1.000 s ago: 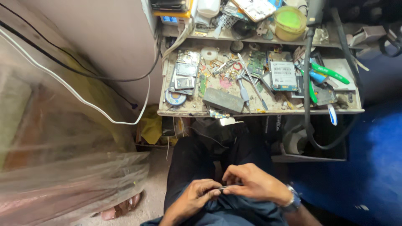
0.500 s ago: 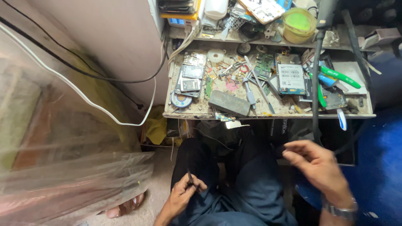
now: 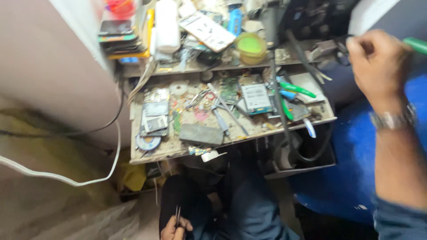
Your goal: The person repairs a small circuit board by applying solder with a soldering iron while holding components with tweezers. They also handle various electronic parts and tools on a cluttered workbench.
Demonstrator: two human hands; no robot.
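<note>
The left hand (image 3: 174, 229), low over the lap, has its fingers closed on thin metal tweezers (image 3: 177, 215) pointing up. The right hand (image 3: 378, 62), raised at the upper right, grips a green-handled tool (image 3: 416, 44) in closed fingers. On the cluttered tabletop (image 3: 169, 153) lie a grey rectangular block (image 3: 201, 134) and a white-labelled square module (image 3: 256, 98).

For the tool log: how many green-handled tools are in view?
2. A green-handled tool lies on the bench's right side; another green handle pokes from the raised right hand at the frame's edge. Clutter may hide more.

One workbench (image 3: 151, 155), one green-lidded jar (image 3: 251, 48), two hands, one wristwatch (image 3: 392, 120).
</note>
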